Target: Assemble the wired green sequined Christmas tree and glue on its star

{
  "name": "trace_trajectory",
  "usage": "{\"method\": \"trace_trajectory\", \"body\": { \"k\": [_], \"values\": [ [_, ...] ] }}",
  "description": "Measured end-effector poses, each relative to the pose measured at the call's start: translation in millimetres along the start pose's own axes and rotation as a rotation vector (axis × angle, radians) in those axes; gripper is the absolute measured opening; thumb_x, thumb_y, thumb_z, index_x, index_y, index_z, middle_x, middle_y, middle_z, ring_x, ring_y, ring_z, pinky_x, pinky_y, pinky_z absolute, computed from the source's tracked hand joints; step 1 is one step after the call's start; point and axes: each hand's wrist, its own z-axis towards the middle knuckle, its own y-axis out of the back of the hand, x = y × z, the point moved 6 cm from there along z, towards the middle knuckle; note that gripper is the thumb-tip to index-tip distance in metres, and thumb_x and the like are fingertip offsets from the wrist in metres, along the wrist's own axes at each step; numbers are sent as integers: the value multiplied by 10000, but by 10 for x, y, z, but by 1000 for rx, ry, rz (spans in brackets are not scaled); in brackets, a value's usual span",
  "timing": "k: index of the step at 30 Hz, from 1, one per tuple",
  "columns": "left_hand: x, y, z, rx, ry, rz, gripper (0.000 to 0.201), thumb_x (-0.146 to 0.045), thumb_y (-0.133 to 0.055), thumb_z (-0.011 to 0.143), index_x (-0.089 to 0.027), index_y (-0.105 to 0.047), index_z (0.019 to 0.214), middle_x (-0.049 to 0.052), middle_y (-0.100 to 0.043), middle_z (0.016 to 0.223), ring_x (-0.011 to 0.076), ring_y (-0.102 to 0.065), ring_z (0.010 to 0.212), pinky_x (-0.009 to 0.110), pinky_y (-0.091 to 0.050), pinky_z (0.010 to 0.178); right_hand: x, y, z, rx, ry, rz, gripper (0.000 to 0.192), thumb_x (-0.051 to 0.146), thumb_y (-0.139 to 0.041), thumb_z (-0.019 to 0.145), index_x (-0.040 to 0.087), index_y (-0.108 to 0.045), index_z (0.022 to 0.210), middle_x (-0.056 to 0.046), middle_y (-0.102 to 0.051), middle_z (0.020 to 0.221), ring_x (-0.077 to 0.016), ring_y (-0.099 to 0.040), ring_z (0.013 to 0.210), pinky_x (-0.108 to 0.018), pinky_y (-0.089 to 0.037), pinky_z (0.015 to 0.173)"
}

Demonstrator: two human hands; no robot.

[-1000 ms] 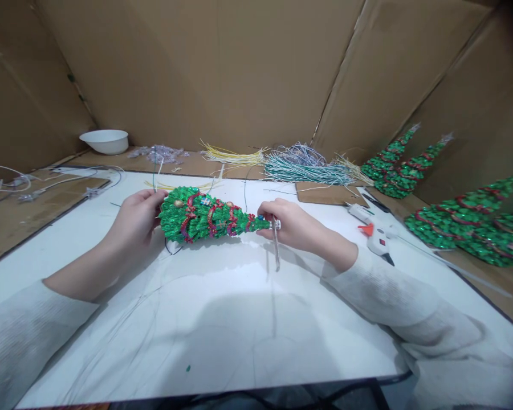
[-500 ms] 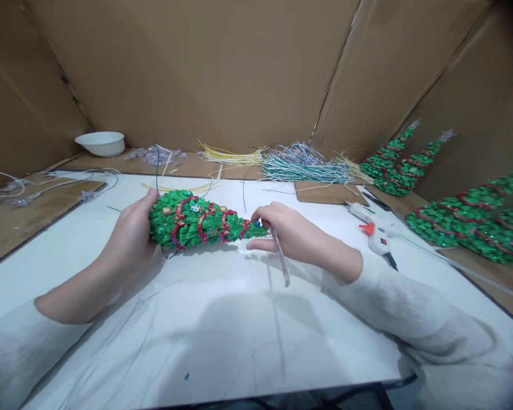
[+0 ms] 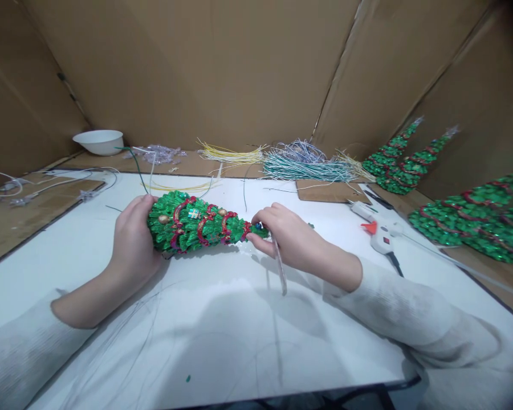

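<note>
A small green Christmas tree [image 3: 209, 228] with red garland, gold balls and a tiny gift box ornament lies on its side, its tip toward the right. My left hand [image 3: 132, 236] is wrapped round its wide base. Wires, one dark green and one white, stick up behind that hand. My right hand [image 3: 286, 236] pinches the narrow top, thumb and forefinger closed on it beside a dark blue ball [image 3: 257, 226]. From under the right hand hangs a thin, pale strip [image 3: 281, 270]; I cannot make out what it is. My fingers hide part of the tip.
A white glue gun [image 3: 381, 236] with an orange trigger lies to the right, near finished trees [image 3: 461, 216]. Bundled green-white wires [image 3: 305, 166] and yellow wires [image 3: 233, 154] lie at the back. A white bowl [image 3: 98, 142] stands back left, beside clear plastic pieces [image 3: 160, 154].
My right thumb has closed up against the tree's tip, where it was apart before. The tree has turned slightly, and the wires at its base have swung leftward.
</note>
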Motion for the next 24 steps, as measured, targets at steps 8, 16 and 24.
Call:
{"method": "trace_trajectory", "body": {
  "k": [8,16,24],
  "values": [
    [-36,-24,-27,4,-28,23,153,-223,-545,749,-188,-491,611,-34,-392,595,104,-390,572,184,-342,472,-1,7,8,-40,-12,53,216,295,-510,876,98,-596,892,-94,-616,800,-206,-480,792,-301,-376,710],
    [-8,14,6,-10,-30,10,112,-211,-556,712,-188,-514,611,-35,-408,596,105,-399,571,192,-345,476,-53,4,5,-54,-28,118,259,371,-575,850,119,-589,907,-62,-582,760,-182,-477,758,-274,-368,671],
    [50,49,43,-53,43,-40,94,-139,-530,681,-190,-507,606,-33,-418,608,97,-403,535,190,-341,458,-74,10,0,24,-22,87,279,365,-598,832,120,-601,965,-73,-583,818,-197,-484,804,-297,-377,720]
  ]
}}
